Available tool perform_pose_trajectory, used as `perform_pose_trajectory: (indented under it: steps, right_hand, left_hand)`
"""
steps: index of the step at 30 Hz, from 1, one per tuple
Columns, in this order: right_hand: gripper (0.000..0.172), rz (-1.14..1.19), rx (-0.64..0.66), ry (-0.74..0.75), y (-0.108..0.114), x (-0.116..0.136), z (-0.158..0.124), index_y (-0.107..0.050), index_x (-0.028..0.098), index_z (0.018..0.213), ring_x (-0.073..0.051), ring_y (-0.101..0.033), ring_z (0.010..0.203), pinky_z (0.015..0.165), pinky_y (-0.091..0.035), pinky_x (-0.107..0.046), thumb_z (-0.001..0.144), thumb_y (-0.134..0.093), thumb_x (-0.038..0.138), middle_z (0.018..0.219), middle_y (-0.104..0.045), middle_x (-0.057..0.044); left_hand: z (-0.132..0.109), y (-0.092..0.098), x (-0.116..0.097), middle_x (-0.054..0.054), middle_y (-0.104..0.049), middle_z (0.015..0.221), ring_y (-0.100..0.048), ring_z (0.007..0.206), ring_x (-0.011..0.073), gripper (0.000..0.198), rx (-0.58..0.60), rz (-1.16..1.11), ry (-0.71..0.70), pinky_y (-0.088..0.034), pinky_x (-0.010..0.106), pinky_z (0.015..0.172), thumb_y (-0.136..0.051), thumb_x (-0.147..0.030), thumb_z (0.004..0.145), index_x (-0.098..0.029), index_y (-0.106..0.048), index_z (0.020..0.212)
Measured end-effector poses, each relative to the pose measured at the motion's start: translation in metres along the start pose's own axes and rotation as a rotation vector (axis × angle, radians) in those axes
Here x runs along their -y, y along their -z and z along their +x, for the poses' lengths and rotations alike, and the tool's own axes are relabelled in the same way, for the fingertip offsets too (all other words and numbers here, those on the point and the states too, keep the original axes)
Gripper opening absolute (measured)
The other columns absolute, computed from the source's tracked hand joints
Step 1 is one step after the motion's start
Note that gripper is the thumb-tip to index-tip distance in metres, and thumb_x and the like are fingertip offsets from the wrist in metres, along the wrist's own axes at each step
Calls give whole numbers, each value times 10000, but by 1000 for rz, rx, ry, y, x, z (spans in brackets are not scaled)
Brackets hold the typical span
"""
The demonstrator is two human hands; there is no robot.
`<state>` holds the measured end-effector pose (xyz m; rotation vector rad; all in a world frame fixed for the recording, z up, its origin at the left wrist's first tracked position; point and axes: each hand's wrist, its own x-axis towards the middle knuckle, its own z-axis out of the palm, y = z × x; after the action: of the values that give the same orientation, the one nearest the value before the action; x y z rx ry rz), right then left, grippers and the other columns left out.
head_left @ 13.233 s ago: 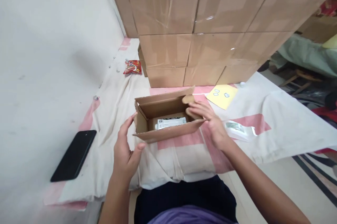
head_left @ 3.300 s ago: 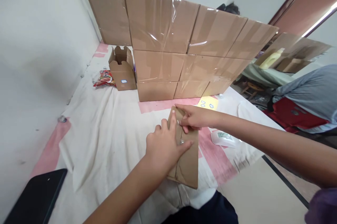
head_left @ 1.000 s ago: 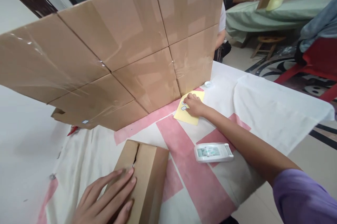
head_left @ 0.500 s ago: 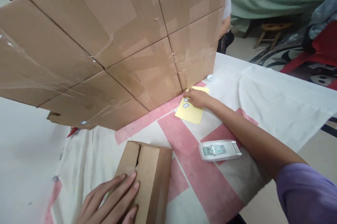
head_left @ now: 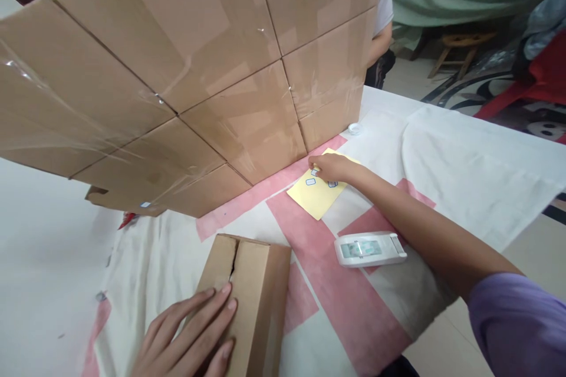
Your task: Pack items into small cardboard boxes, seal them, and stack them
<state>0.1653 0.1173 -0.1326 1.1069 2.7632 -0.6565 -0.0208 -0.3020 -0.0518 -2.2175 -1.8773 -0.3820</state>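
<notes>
My left hand [head_left: 190, 330] lies on top of a small cardboard box [head_left: 274, 282], its fingers stretched out beside the open seam [head_left: 233, 262]. On a yellow sticker sheet [head_left: 316, 203], my right hand [head_left: 333, 168] has its fingers bent together at a small white blue-edged sticker [head_left: 314, 173]; part of the sticker is hidden by the fingertips. Other similar stickers sit on the sheet below that hand. A white handheld device [head_left: 370, 249] with a clear window lies near my right forearm.
A tall wall of taped cardboard boxes [head_left: 230, 82] stands along the far side of the cloth-covered table [head_left: 460, 147]. By its right corner lies a small clear roll [head_left: 354, 128]. Another person [head_left: 380, 35] is partly hidden behind the boxes. A wooden stool [head_left: 464, 49] stands farther off.
The yellow sheet has turned and shifted slightly under my right hand, which is a little lower; another sticker now shows beneath it. My left hand stays on the box.
</notes>
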Motion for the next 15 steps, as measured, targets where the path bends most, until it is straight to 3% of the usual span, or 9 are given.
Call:
perform_pose_trajectory:
  steps: [8,15]
  right_hand:
    - [234,25,-3,-11,-1,1,1,-668,220,1086,-243,-669,970,618,-343,-279,858,-626,191,1120,-735,-86]
    - [436,79,5,75,7,-3,-7,-647,219,1271,-224,-670,968,694,-419,-265,847,-595,128,1138,-735,-74]
  left_hand:
    - [1,0,-1,-10,-677,1376,-582,1240,236,412,-2,-4,-14,-462,398,974,-528,-253,987,-293,-598,1391]
    - [0,-1,7,12,-668,1389,-589,1232,238,420,-13,44,-123,-459,380,956,-530,-253,977,-243,-612,1389]
